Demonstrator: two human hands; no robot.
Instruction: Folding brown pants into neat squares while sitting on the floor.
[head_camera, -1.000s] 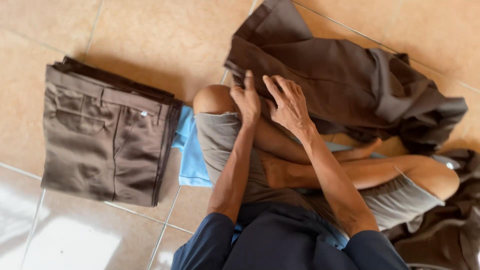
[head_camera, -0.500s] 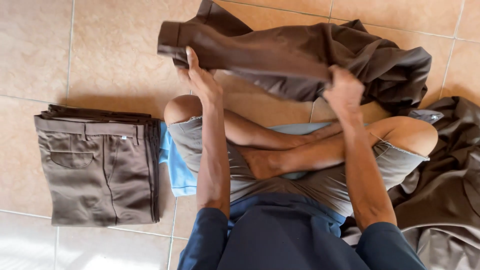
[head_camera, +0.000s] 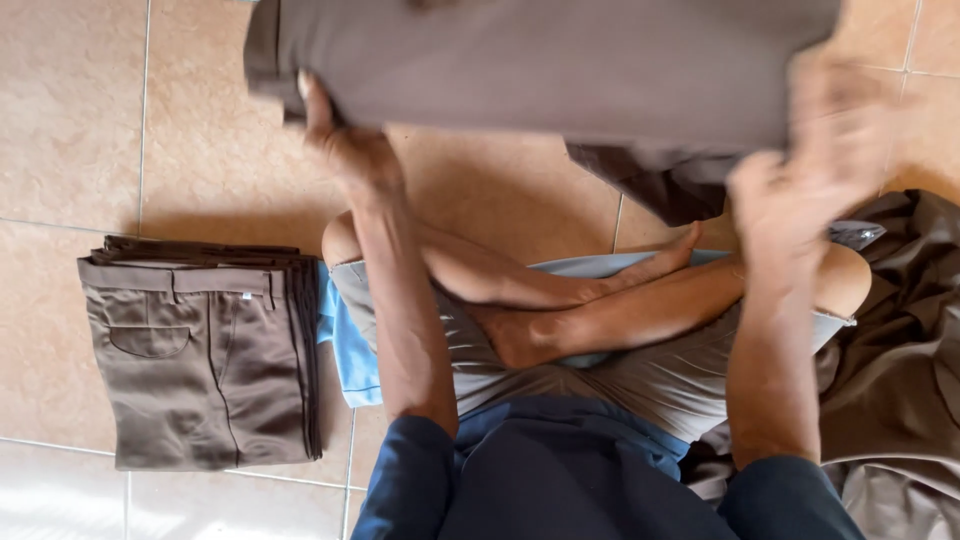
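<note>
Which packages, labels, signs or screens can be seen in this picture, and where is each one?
None is in view: no package, label, sign or screen.
Only cloth shows: the brown garment held up by the left hand and the right hand, a folded stack of brown trousers on the tiled floor to the left, and a loose brown pile to the right.

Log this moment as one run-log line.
left hand: grips brown trousers | right hand: blurred, on the same trousers | folded stack: on floor tiles, person's left | unfolded heap: right
</note>
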